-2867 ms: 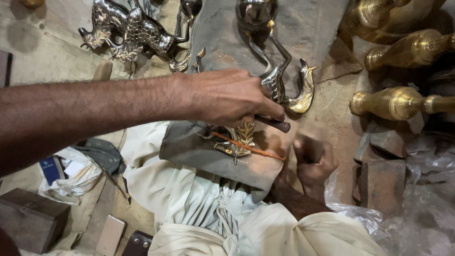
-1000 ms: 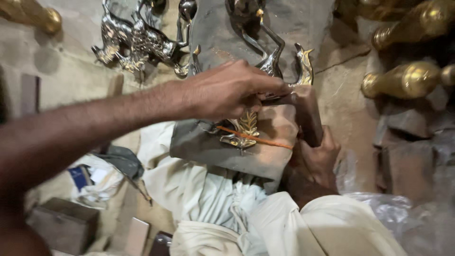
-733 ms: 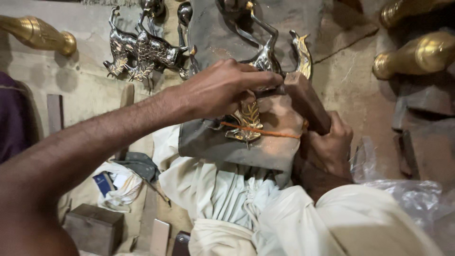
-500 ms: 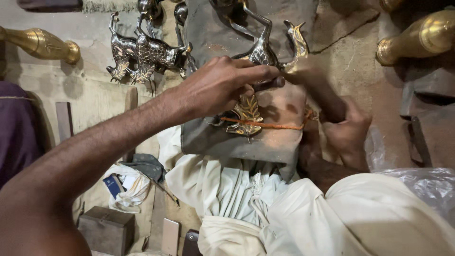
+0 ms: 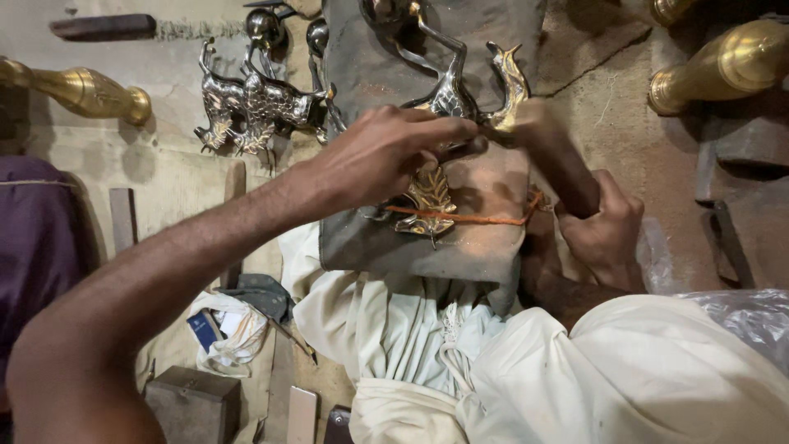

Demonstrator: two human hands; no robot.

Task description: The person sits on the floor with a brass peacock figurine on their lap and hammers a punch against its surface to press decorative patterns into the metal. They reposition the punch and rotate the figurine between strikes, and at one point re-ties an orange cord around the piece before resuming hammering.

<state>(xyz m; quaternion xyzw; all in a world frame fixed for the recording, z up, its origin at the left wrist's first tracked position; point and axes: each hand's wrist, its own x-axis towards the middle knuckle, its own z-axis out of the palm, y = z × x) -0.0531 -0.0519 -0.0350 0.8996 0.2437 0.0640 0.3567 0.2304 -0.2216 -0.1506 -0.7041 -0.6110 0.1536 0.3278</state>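
One small brass leaf ornament (image 5: 430, 196) lies on a grey slab (image 5: 427, 247) that rests across the person's lap, and it sits directly beneath the left hand (image 5: 386, 152), just under the fingers (image 5: 448, 131). Its long axis runs from the fingers down toward the person's body, stem end nearest the lap. An orange cord (image 5: 477, 219) crosses the leaf at right angles, running from below the left fingers out toward the right hand (image 5: 604, 230).

The left fingers are closed in a narrow pinch on a thin dark tool (image 5: 460, 150), whose tip seems to meet the upper end of the leaf; the exact contact is hidden by the fingers. The right hand is wrapped fully around a thick wooden mallet (image 5: 555, 156), whose shaft slants up and inward so that its far end comes just beside the left fingertips. The left hand is thus the nearer to the leaf, the right standing off to the side beyond the slab's edge.

Just past the left fingers, further from the body, a silver and brass bird figure (image 5: 468, 82) lies on the same slab. To the left of them stand silver deer figures (image 5: 263, 103) on the floor, and well off to the right lies a brass vase (image 5: 723, 66).
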